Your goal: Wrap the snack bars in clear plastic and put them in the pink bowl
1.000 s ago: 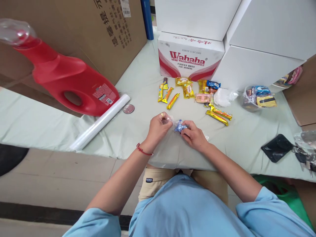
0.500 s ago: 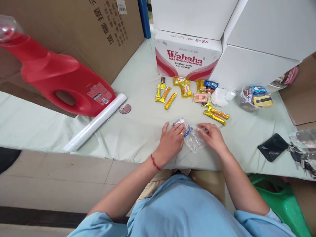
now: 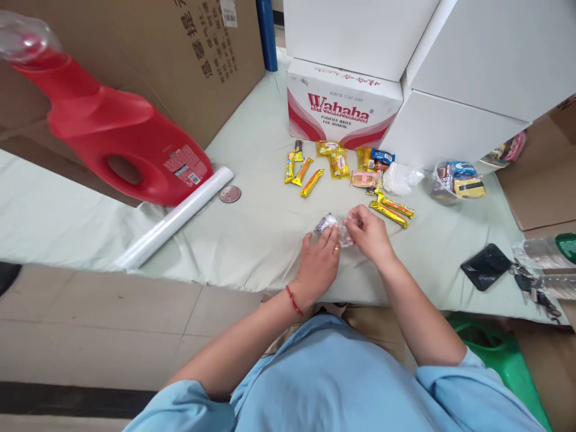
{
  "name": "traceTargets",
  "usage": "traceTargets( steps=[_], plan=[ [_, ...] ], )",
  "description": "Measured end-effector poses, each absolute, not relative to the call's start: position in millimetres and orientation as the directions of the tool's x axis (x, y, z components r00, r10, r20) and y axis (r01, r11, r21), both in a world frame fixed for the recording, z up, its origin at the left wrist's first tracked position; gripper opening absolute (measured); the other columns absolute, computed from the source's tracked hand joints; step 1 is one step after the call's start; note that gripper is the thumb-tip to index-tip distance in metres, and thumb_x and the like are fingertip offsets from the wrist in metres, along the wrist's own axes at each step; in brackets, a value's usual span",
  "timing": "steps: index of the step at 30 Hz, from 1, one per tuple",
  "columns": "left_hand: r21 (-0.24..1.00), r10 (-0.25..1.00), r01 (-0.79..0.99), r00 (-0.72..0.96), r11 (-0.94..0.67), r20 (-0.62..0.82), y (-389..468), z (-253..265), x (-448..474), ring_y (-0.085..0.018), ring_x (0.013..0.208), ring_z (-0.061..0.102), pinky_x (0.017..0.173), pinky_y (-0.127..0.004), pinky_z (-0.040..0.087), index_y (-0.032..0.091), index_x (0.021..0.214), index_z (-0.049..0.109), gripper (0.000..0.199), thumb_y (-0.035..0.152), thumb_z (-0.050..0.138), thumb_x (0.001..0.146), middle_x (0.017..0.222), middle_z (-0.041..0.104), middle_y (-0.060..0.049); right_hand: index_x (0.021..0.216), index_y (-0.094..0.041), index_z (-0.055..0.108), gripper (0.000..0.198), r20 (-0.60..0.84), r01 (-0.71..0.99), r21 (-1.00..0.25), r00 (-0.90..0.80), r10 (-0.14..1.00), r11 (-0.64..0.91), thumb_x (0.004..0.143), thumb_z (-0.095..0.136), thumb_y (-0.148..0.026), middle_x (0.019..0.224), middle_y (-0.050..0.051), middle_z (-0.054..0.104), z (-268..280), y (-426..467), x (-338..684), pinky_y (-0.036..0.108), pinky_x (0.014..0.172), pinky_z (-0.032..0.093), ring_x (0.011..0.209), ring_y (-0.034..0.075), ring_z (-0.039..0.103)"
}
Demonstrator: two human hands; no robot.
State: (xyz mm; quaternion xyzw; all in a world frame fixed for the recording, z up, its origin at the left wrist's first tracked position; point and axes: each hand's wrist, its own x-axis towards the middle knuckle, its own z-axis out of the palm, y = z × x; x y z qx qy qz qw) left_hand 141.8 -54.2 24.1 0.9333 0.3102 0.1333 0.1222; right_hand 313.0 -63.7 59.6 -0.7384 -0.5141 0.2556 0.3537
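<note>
On pale cloth [image 3: 252, 240], left hand [image 3: 320, 259] lies outstretched on crumpled wrapper [image 3: 326, 222] (right hand [image 3: 369, 233] pinching it).

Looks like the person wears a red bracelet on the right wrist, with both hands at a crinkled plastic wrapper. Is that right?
Not quite: the head view shows the red bracelet at the wrist of the left hand, not the right hand. Both hands are indeed at a crinkled plastic wrapper.

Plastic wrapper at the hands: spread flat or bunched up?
Bunched up: the plastic wrapper shows as a small crumpled clump, pinched by the right hand, with the left hand covering part of it.
</note>
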Motion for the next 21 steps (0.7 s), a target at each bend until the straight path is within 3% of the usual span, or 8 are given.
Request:
traceTargets(
  steps=[2, 6, 9, 13, 15, 17, 19, 21],
  plan=[
    [0.3, 0.645, 0.585, 0.747, -0.753, 0.161, -60, 23, 148, -0.034, 0.159, 0.038, 0.126, -0.063, 0.029, 0.008, 0.152, 0.055, 0.054, 0.01, 0.036, 0.101, 0.164, 0.047, -0.025, 0.096, -0.025, 0.061, 0.008, 0.032, 0.751, -0.623, 0.305, 0.952, -0.22, 0.096, 0.055, -0.029, 0.076, 0.002, 0.071, 60, -34, 300, 0.03, 0.067, 0.049, 0.071, 0.021, 0.067],
    [0.33, 0.701, 0.633, 0.698, -0.7, 0.149, -68, 23, 147, -0.04, 0.161, 0.03, 0.129, -0.065, 0.026, -0.002, 0.149, 0.054, 0.055, 0.011, 0.043, 0.097, 0.162, 0.045, -0.032, 0.108, -0.019, 0.067, 0.021, -0.076, 0.917, -0.321, 0.224, 0.972, -0.237, 0.1, 0.047, -0.018, 0.101, 0.014, 0.075, 61, 3, 276, 0.033, 0.077, 0.051, 0.09, 0.027, 0.07],
    [0.387, 0.699, 0.598, 0.683, -0.702, 0.212, -73, 25, 132, -0.041, 0.164, 0.019, 0.129, -0.069, 0.024, 0.002, 0.146, 0.058, 0.053, 0.016, 0.049, 0.096, 0.164, 0.044, -0.031, 0.113, -0.018, 0.067, 0.025, -0.118, 0.954, -0.218, 0.184, 0.976, -0.207, 0.105, 0.043, -0.018, 0.111, 0.017, 0.07, 62, 5, 262, 0.036, 0.079, 0.052, 0.09, 0.028, 0.068],
    [0.379, 0.679, 0.575, 0.689, -0.725, 0.253, -77, 25, 105, -0.038, 0.162, 0.029, 0.13, -0.068, 0.026, 0.014, 0.123, 0.073, 0.035, 0.014, 0.05, 0.097, 0.145, 0.065, -0.021, 0.114, -0.016, 0.068, 0.025, -0.013, 0.988, -0.118, 0.097, 0.995, -0.098, 0.106, 0.055, -0.036, 0.117, 0.02, 0.064, 56, -11, 246, 0.043, 0.09, 0.052, 0.109, 0.033, 0.06],
    [0.379, 0.674, 0.571, 0.696, -0.728, 0.247, -77, 23, 94, -0.037, 0.159, 0.036, 0.13, -0.069, 0.025, 0.019, 0.108, 0.077, 0.03, 0.012, 0.05, 0.097, 0.136, 0.07, -0.016, 0.114, -0.018, 0.068, 0.029, 0.058, 0.996, -0.082, 0.05, 0.997, -0.045, 0.1, 0.066, -0.043, 0.118, 0.021, 0.063, 52, -18, 243, 0.048, 0.092, 0.051, 0.114, 0.037, 0.055],
    [0.404, 0.679, 0.564, 0.691, -0.72, 0.247, -76, 21, 86, -0.037, 0.156, 0.04, 0.129, -0.07, 0.027, 0.02, 0.098, 0.076, 0.028, 0.012, 0.05, 0.098, 0.136, 0.071, -0.014, 0.113, -0.021, 0.069, 0.025, 0.106, 0.996, -0.089, 0.033, 0.994, -0.024, 0.096, 0.072, -0.039, 0.118, 0.019, 0.063, 48, -22, 247, 0.049, 0.091, 0.051, 0.113, 0.037, 0.052],
    [0.475, 0.706, 0.548, 0.657, -0.688, 0.265, -75, 20, 80, -0.037, 0.153, 0.043, 0.127, -0.07, 0.033, 0.02, 0.095, 0.075, 0.026, 0.014, 0.05, 0.098, 0.138, 0.069, -0.014, 0.112, -0.022, 0.069, 0.019, 0.145, 0.987, -0.15, 0.081, 0.986, -0.059, 0.095, 0.071, -0.03, 0.118, 0.018, 0.064, 47, -25, 259, 0.048, 0.091, 0.051, 0.111, 0.035, 0.053],
    [0.606, 0.755, 0.497, 0.588, -0.621, 0.291, -73, 19, 76, -0.036, 0.151, 0.046, 0.124, -0.065, 0.04, 0.02, 0.098, 0.075, 0.023, 0.018, 0.052, 0.099, 0.136, 0.07, -0.014, 0.112, -0.021, 0.07, 0.017, 0.19, 0.949, -0.289, 0.185, 0.964, -0.125, 0.096, 0.066, -0.025, 0.118, 0.017, 0.066, 47, -29, 276, 0.048, 0.095, 0.051, 0.111, 0.034, 0.055]
  ],
)
